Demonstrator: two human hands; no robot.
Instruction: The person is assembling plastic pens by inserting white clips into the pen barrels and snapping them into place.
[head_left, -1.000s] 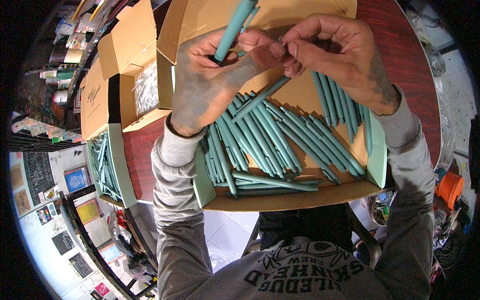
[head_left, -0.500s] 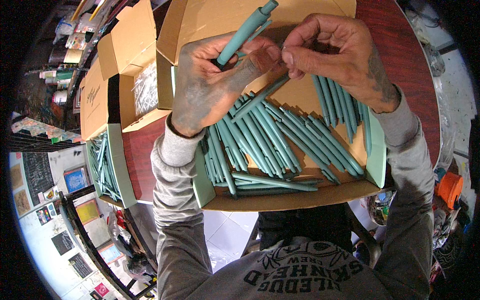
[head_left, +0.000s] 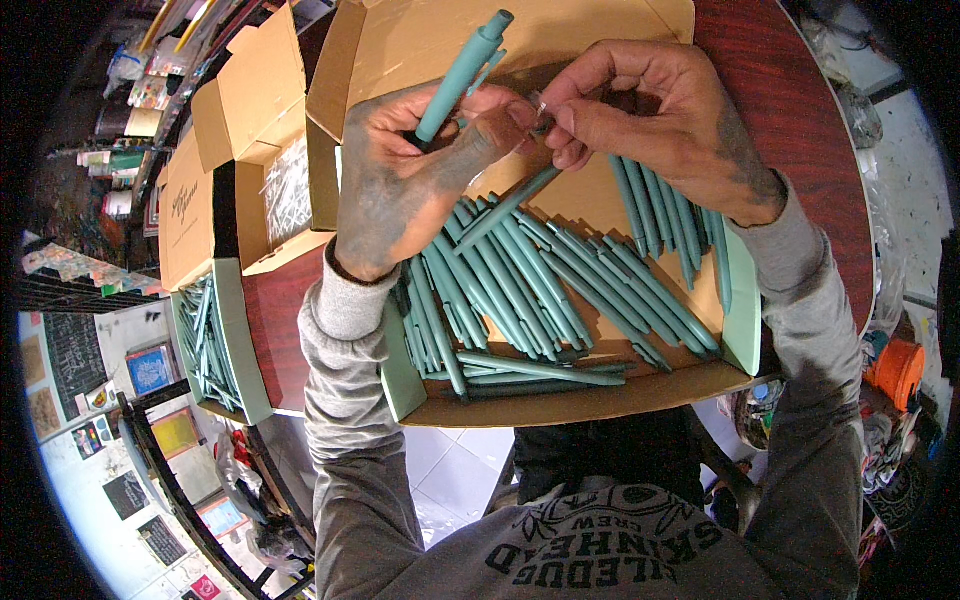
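My left hand (head_left: 400, 180) is closed around a teal click pen (head_left: 462, 75), which tilts upward with its clip facing right. Its thumb and finger come together close to my right fingertips. My right hand (head_left: 660, 125) is closed in a pinch; a tiny shiny bit (head_left: 543, 105) shows between the two hands, too small to name. Beneath the right fingers slants a teal tube (head_left: 510, 208); whether they hold it I cannot tell. Below both hands, an open cardboard box (head_left: 590, 398) with mint-coloured sides contains many teal pens (head_left: 510, 280).
To the left, another open cardboard box (head_left: 290, 250) holds clear, thin pieces. Nearer me stands a mint-edged box (head_left: 255, 345) of teal pens. The boxes rest on a dark red wooden table (head_left: 790, 130). An orange container (head_left: 895, 375) is low on the right; shelves line the far left.
The view has shifted slightly. My hands stay close together, the right one a little lower, and the pen in my left hand stands more upright. A shiny bit now shows between the fingertips.
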